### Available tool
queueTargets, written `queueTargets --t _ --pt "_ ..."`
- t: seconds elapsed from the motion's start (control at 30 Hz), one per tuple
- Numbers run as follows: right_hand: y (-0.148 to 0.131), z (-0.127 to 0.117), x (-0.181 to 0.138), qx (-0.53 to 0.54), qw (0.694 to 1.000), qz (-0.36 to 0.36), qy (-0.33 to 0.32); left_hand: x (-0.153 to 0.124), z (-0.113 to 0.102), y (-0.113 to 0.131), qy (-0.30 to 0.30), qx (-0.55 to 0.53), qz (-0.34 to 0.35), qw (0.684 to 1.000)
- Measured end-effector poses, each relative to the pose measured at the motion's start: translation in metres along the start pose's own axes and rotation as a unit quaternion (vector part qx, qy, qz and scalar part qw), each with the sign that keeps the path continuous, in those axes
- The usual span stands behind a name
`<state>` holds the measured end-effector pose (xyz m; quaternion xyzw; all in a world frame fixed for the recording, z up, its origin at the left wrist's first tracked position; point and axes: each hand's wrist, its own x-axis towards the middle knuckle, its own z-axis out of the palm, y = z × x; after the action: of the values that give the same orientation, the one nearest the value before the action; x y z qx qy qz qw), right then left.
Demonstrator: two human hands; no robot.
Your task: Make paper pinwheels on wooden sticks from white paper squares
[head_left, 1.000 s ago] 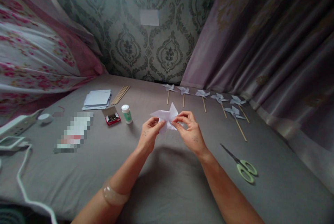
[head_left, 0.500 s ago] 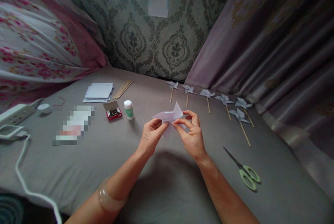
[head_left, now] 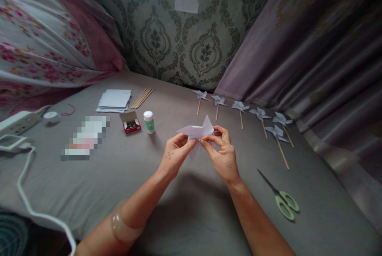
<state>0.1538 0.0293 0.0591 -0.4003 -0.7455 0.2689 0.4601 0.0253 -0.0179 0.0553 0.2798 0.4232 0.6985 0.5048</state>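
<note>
A white paper pinwheel [head_left: 195, 130] with folded, pointed blades is held up in front of me, with no stick visible on it. My left hand [head_left: 176, 150] is closed on its left side, the thumb pressing near the centre. On the other side my right hand [head_left: 222, 154] is closed too, thumb and forefinger pinched at the middle and the other fingers behind a blade. A tiny pale speck shows at those fingertips, too small to name. Left of the hands stand a white bottle with a green label [head_left: 149, 122] and an open red box [head_left: 131, 125] of small metal pieces.
Several finished pinwheels on sticks [head_left: 240, 106] lie along the right back. Green-handled scissors [head_left: 283, 200] rest at right. Farther left are a paper stack [head_left: 115, 100], wooden sticks [head_left: 143, 98], a blurred packet [head_left: 86, 136], a power strip [head_left: 20, 124] and its white cable [head_left: 26, 202].
The view has shifted slightly, so the hands appear a little farther right. Both hands keep their hold on the pinwheel, with the right fingertips still pinched at its centre.
</note>
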Motion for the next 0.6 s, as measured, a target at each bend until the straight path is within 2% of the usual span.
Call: queueTargets --t 0.6 --pt "0.0036 -0.0026 0.0018 0.075 0.995 0.046 -0.036 -0.0011 -0.0009 0.0030 -0.013 -0.002 -0.020 1.000"
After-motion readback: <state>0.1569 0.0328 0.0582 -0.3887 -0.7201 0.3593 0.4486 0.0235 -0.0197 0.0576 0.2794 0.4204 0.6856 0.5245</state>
